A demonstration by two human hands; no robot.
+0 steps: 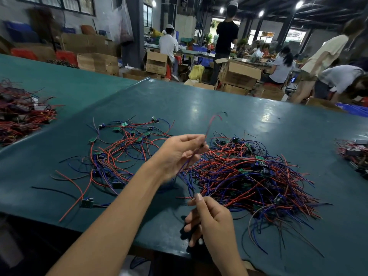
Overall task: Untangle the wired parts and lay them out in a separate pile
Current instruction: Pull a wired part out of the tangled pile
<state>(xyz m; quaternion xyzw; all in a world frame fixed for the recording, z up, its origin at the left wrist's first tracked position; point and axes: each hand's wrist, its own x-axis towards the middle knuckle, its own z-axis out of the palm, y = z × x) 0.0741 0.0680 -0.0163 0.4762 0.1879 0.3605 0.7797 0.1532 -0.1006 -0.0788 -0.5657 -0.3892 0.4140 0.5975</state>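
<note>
A dense tangle of red, blue and black wires with small circuit boards [253,176] lies on the green table, right of centre. A looser spread of separated wired parts [119,150] lies to its left. My left hand [179,154] is raised above the gap between them and pinches one wired part [209,126], whose blurred wires stick up past my fingers. My right hand [209,222], nearer the front edge, pinches thin wire strands that lead from the tangle's near side.
Another wire heap [22,114] sits at the far left on a second table, and a smaller one [356,154] at the right edge. The green table [229,108] shows bare surface behind the piles. Several people and cardboard boxes [239,74] stand beyond it.
</note>
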